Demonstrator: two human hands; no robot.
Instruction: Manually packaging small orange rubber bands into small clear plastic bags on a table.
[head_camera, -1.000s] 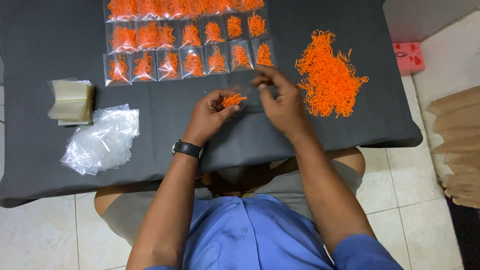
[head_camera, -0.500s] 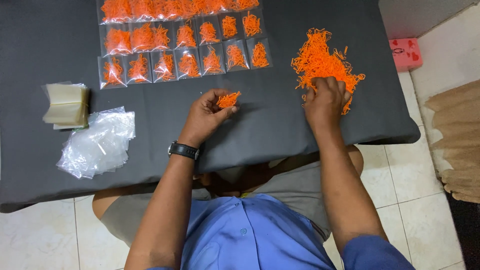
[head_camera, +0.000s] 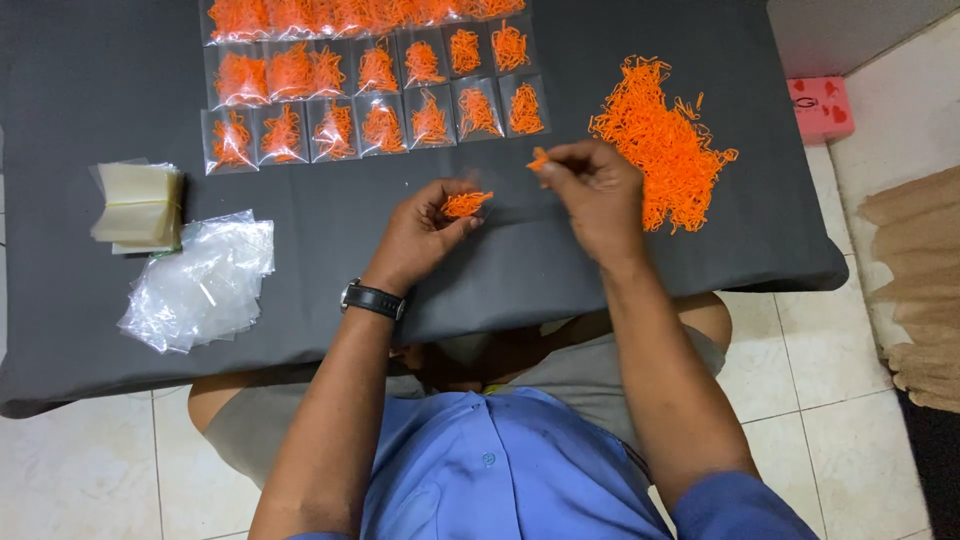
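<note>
My left hand (head_camera: 425, 232) pinches a small bunch of orange rubber bands (head_camera: 466, 203) over the dark table (head_camera: 90, 110). My right hand (head_camera: 592, 192) holds a few more orange bands (head_camera: 539, 159) between its fingertips, just right of and above the left hand's bunch. A large loose pile of orange bands (head_camera: 663, 140) lies to the right of my right hand. A watch sits on my left wrist.
Rows of small clear bags filled with orange bands (head_camera: 372, 82) lie at the table's far side. A loose heap of empty clear bags (head_camera: 200, 280) and a banded stack of bags (head_camera: 138, 205) rest at the left. A pink box (head_camera: 818, 108) stands on the floor at the right.
My right hand went from beside the left hand out to the loose pile, then came back toward the left hand carrying a few bands. The left hand stayed put with its bunch.
</note>
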